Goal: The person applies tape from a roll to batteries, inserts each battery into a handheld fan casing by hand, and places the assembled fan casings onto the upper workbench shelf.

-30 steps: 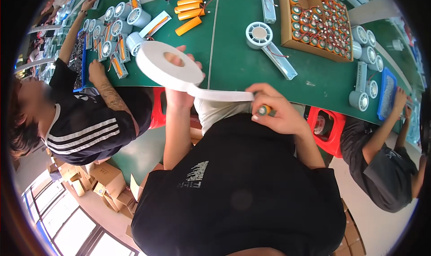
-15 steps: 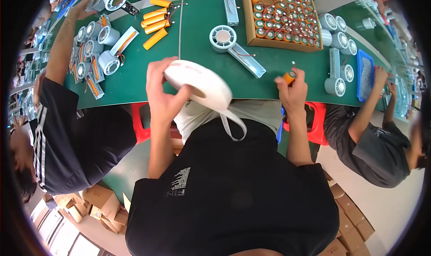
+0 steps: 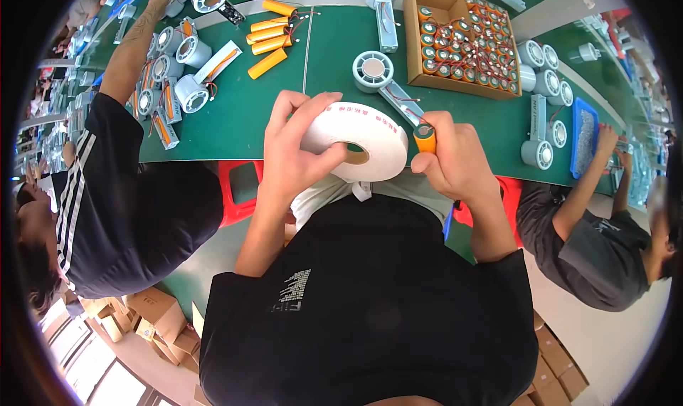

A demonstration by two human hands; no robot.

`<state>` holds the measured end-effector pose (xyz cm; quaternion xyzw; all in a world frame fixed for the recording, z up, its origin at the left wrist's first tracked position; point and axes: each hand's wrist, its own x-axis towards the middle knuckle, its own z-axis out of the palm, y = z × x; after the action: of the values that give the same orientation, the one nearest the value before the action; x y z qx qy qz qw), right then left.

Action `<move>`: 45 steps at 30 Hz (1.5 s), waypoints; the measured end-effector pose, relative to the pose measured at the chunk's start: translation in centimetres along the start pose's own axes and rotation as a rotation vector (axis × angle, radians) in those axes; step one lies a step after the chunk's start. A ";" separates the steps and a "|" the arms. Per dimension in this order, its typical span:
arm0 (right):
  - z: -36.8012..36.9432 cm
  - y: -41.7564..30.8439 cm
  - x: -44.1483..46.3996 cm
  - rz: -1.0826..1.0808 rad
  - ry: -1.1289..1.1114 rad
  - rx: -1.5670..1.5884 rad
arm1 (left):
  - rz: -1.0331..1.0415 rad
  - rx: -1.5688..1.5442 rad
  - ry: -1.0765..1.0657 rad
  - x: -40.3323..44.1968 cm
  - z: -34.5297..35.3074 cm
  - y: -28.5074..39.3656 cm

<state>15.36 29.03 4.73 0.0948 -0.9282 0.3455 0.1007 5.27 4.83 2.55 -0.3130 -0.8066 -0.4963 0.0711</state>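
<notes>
My left hand (image 3: 302, 139) grips a wide white roll of tape (image 3: 384, 146), thumb at its core hole and fingers over the rim. A short loose end of tape hangs below the roll. Just right of the roll, my right hand (image 3: 455, 153) holds an orange battery cell (image 3: 425, 140) between thumb and fingers, its round end facing up. Beyond the hands, a light blue fan unit (image 3: 373, 71) with a long open handle lies on the green table (image 3: 334, 50).
Several orange batteries (image 3: 268, 63) lie at the back left, near a cluster of fan units (image 3: 191, 93). A cardboard box (image 3: 462, 86) of wired cells stands at the back right. A blue tray (image 3: 585, 139) is farther right. Co-workers sit on both sides.
The stretched tape between my hands has come away from the right hand, leaving a short hanging end. The roll has turned face-up, and my right hand has brought the battery close beside it.
</notes>
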 end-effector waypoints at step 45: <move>-0.7 -2.9 0.9 -0.022 0.416 2.658 | 0.036 0.151 -0.268 -1.0 -3.4 5.1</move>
<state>15.29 27.22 7.31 0.0734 0.1408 0.9846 0.0737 8.31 3.07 7.66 -0.3844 -0.8382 -0.3868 -0.0050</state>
